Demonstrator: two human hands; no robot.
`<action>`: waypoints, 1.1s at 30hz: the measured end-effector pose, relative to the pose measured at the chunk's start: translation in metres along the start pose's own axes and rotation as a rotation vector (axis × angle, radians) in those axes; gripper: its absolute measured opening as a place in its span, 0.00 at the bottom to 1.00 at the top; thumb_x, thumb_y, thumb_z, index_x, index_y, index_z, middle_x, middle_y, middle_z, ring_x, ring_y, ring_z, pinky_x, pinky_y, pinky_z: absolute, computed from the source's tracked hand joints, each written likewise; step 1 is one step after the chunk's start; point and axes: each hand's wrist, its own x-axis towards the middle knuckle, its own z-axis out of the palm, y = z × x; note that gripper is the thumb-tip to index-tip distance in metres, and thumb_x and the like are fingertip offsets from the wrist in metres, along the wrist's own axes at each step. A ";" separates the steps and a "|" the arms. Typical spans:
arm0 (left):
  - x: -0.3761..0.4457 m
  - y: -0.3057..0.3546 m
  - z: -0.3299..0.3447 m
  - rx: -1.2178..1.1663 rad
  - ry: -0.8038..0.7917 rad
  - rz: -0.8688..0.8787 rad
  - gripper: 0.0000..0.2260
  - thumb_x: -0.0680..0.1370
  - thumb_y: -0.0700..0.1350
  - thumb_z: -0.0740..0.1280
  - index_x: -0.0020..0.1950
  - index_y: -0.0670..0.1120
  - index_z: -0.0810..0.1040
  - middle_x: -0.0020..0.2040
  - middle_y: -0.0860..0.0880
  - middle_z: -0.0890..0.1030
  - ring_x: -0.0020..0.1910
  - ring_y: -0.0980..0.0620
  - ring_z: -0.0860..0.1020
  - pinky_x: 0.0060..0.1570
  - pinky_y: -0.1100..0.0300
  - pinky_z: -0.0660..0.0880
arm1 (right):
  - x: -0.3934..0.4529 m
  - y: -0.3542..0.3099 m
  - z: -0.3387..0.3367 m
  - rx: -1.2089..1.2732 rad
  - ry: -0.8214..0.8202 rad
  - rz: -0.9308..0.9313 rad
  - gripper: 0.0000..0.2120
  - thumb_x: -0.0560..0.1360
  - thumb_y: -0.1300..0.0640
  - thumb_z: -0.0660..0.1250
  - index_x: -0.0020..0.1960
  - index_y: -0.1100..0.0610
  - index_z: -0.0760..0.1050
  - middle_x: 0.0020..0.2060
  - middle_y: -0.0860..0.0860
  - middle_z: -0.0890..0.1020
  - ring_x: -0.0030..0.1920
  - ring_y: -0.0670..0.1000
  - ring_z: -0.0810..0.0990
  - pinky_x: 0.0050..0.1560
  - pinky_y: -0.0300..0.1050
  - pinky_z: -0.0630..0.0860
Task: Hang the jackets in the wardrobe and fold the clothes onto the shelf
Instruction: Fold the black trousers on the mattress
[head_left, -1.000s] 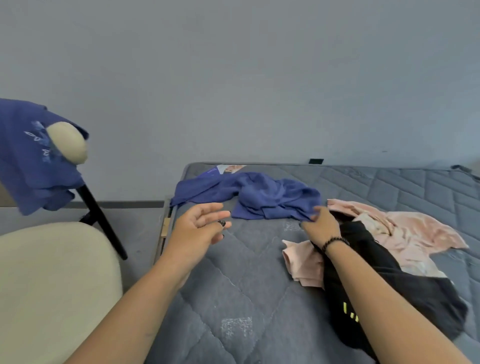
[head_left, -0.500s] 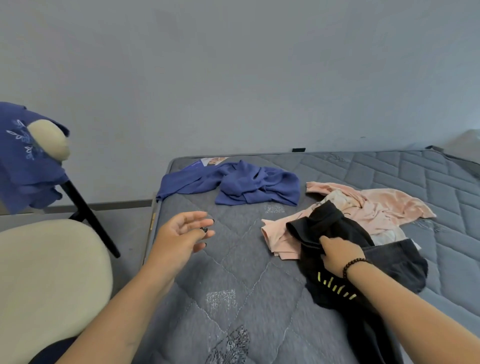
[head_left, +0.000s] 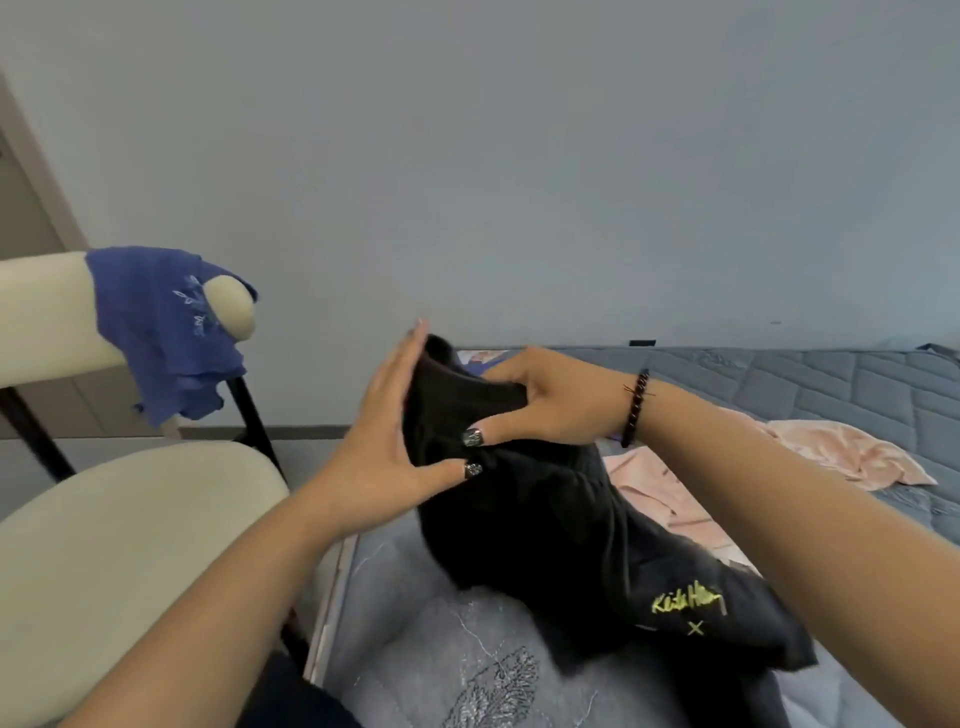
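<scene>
A black garment (head_left: 519, 519) with a yellow-green print hangs lifted above the grey quilted mattress (head_left: 831, 384). My right hand (head_left: 556, 400) grips its bunched top edge, fingers curled over the fabric and thumb on the front. My left hand (head_left: 384, 441) lies against the garment's left side, its fingers straight up along the edge and its thumb pressed over the front of the cloth. A pink garment (head_left: 852, 452) lies crumpled on the mattress behind my right forearm. The blue garment seen earlier on the bed is hidden behind my hands.
A cream chair (head_left: 130, 545) stands close on the left beside the bed. Another blue garment (head_left: 166, 338) hangs over its backrest. A plain grey wall runs behind the bed. No wardrobe or shelf is in view.
My right hand has lifted the black garment off the mattress toward me. My left hand, open in the air before, has come onto the garment's left edge. The view has tilted up and left.
</scene>
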 end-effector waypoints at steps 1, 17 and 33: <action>-0.005 0.004 -0.014 0.058 0.005 0.022 0.49 0.62 0.55 0.74 0.76 0.63 0.49 0.76 0.63 0.52 0.75 0.64 0.52 0.72 0.58 0.56 | 0.007 -0.013 0.003 -0.022 -0.038 -0.025 0.12 0.73 0.56 0.72 0.50 0.64 0.80 0.44 0.62 0.83 0.42 0.51 0.80 0.48 0.54 0.77; -0.046 0.009 -0.138 0.673 0.240 -0.286 0.16 0.71 0.47 0.73 0.34 0.48 0.65 0.31 0.50 0.72 0.31 0.52 0.70 0.30 0.58 0.62 | 0.043 -0.014 0.048 -0.139 -0.104 0.179 0.12 0.67 0.47 0.77 0.42 0.54 0.80 0.39 0.50 0.84 0.40 0.48 0.82 0.41 0.40 0.77; 0.089 -0.040 -0.179 0.947 -0.111 -0.406 0.15 0.78 0.62 0.58 0.51 0.51 0.68 0.51 0.46 0.79 0.47 0.45 0.76 0.50 0.49 0.73 | 0.102 0.044 -0.110 -1.014 0.272 0.246 0.12 0.79 0.50 0.59 0.58 0.53 0.75 0.56 0.51 0.78 0.57 0.55 0.76 0.50 0.46 0.72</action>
